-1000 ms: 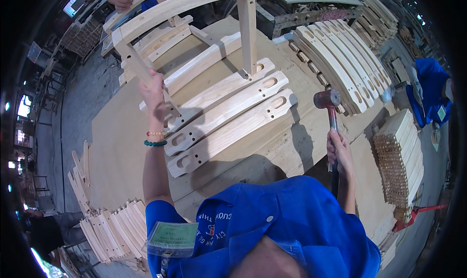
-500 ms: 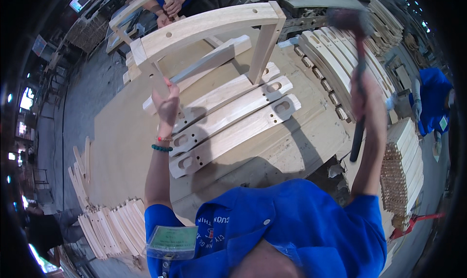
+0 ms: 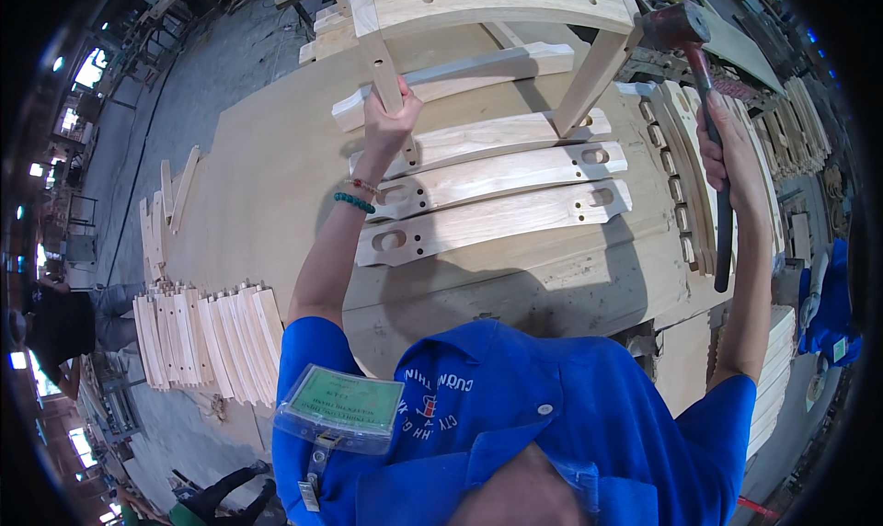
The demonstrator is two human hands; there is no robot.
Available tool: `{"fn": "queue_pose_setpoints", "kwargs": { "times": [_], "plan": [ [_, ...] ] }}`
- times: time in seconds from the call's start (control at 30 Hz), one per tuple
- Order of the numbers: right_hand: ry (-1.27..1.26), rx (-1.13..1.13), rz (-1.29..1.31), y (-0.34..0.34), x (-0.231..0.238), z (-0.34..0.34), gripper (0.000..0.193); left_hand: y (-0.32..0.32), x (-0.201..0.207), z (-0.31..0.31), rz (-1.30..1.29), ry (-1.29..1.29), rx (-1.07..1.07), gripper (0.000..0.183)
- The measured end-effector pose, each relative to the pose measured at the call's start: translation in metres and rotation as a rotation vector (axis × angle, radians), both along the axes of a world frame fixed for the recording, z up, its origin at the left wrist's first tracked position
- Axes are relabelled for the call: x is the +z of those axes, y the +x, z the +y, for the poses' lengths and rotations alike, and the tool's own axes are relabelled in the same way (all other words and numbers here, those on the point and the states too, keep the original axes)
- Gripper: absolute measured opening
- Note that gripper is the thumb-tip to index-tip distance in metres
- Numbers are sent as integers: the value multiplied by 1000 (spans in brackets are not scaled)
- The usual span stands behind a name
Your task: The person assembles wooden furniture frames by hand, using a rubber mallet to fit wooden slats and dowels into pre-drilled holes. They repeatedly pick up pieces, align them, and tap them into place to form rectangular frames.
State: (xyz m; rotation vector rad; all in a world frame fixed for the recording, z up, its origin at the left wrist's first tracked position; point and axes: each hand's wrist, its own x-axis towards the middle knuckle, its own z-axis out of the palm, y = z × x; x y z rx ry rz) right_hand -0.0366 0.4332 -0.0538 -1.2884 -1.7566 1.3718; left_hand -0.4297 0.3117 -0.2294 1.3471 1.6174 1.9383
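Note:
My left hand (image 3: 390, 120) is wrapped round the left upright of a pale wooden frame (image 3: 515, 2), which has a long curved top rail. In my right hand (image 3: 725, 144) is a mallet (image 3: 679, 26) with a dark head and a red and black handle. Its head is at the frame's upper right corner; whether it touches cannot be made out. The feet of the frame stand at a slotted wooden rail (image 3: 487, 142) on the board. Two more slotted rails, a middle rail (image 3: 506, 178) and a near rail (image 3: 497, 222), lie in front, and another curved piece (image 3: 460, 83) lies behind.
A large board-topped table (image 3: 267, 177) carries the pieces. Stacked curved rails (image 3: 685, 186) stand at the right edge. Bundled wooden slats (image 3: 207, 342) are at the lower left, with loose sticks (image 3: 184, 190) above them. A person in blue (image 3: 832, 296) is at far right.
The mallet head has come to the frame's right corner. In the picture, the frame, my left hand and the rails have shifted right, the frame also upward, as the view turned.

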Motion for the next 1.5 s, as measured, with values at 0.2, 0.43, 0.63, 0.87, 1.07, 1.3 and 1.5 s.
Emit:
{"fn": "queue_pose_setpoints", "kwargs": {
  "times": [0.2, 0.43, 0.63, 0.87, 1.07, 1.3, 1.5],
  "plan": [
    [-30, -26, 0, -2, 2, -5, 41, 5, -2, -3, -33, 3, 60, 11],
    [29, -22, -8, 0, 10, -20, 42, 9, -13, -10, 136, 27, 203, 7],
    [323, 186, 332, -56, 97, -68, 42, 14, -17, -9, 52, 44, 190, 10],
    [430, 611, 205, -163, 71, -80, 41, 9, -11, -20, 129, -11, 123, 10],
    [124, 610, -230, -138, 58, -87, 47, 38, -8, -5, 89, -175, 333, 13],
    [387, 92, 367, -59, 127, -82, 47, 15, -36, -9, 146, 133, 155, 14],
    [77, 39, -36, -23, 5, -25, 39, 17, -29, -14, -36, 9, 111, 16]
  ]
}}
